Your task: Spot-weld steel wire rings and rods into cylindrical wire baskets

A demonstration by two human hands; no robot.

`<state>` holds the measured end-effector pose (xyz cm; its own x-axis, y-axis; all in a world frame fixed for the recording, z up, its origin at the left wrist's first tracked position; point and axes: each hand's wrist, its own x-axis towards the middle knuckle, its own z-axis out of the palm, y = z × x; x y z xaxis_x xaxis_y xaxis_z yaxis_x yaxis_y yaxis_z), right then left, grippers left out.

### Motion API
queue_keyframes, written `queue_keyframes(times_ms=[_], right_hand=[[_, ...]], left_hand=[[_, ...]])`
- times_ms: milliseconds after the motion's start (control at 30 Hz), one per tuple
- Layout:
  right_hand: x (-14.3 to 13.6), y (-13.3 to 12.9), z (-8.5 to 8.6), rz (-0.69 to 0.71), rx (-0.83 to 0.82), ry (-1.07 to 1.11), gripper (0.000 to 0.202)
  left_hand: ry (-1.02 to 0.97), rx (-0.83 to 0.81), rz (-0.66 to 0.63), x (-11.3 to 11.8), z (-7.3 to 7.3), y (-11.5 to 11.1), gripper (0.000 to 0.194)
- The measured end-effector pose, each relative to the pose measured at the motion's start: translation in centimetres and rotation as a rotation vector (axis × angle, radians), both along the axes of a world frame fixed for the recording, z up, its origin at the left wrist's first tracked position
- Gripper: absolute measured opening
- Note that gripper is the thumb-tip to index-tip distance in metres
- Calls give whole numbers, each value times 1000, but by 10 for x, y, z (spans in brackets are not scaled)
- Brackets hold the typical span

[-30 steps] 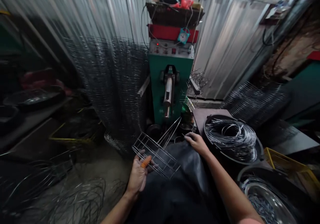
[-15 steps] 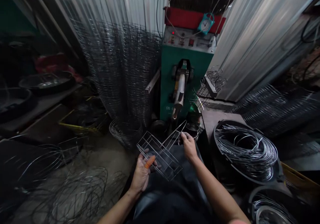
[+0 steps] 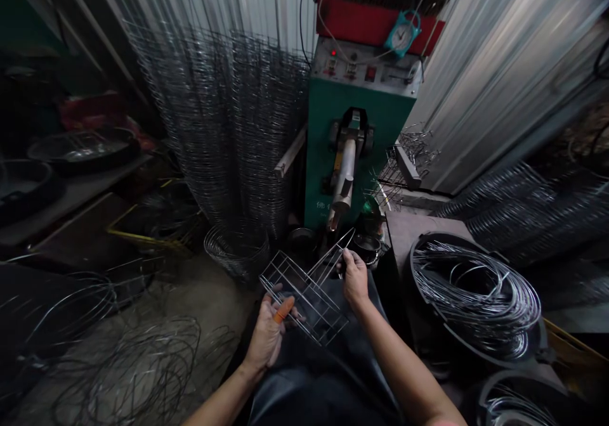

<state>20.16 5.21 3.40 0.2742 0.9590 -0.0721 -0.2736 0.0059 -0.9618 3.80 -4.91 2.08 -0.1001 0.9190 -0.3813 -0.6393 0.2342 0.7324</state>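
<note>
In front of the green machine [image 3: 318,153], our left hand [image 3: 269,328] clamps a wire frame [image 3: 310,280], crossbars already joined, our right hand [image 3: 356,277] pinches its prong [image 3: 331,253], and what remains we cannot tell.

Upper right: teal clock [image 3: 402,34] against a red panel [image 3: 352,25] | back: corrugated metal wall [image 3: 490,90] | left: tall wire stacks [image 3: 209,122], yellow crate [image 3: 143,238] | lower left: loose wire loops [image 3: 136,372] on the floor [image 3: 214,312]
</note>
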Motion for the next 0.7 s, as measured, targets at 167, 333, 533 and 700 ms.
queue_keyframes(times_ms=[167,333,533,700], right_hand=[[0,13,-4,18,8,44,29],[2,29,-9,53,20,54,28],[3,44,-4,77,12,16,26],[5,51,0,71,10,9,27]], left_hand=[[14,-23,6,-1,4,9,62],[27,-22,5,-4,13,20,62],[23,-17,9,-8,14,31,58],[18,-32,-2,-8,18,40,59]])
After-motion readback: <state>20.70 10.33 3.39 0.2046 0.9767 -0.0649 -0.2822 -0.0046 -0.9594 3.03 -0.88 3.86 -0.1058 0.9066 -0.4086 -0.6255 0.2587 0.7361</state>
